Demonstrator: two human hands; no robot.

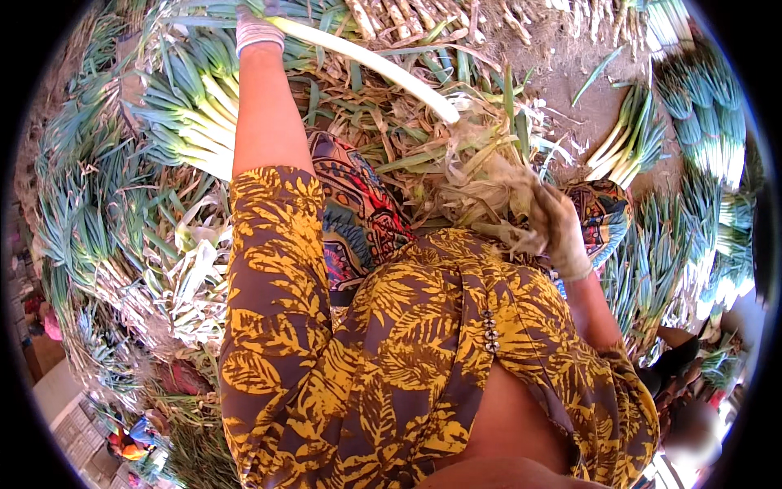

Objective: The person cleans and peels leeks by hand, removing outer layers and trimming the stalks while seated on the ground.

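My left hand (260, 33), in a pale knit glove, reaches out to the top of the view. It is closed around a green onion (371, 67) near its green leaves. The long white stalk slants down to the right, its end touching a clump of pale, dry outer leaves (481, 183). My right hand (560, 232), gloved too, is at the right side of my lap with its fingers curled on that clump; motion blurs it slightly. Under the left forearm lies a fanned pile of green onions (195, 122).
Stripped leaves (358, 122) cover the ground before my knees. A small bunch of green onions (626, 138) lies on the bare floor at right. Tied bundles (705, 114) line the far right, and heaps of green onions (90, 212) fill the left. Other people (134, 440) are at the lower edges.
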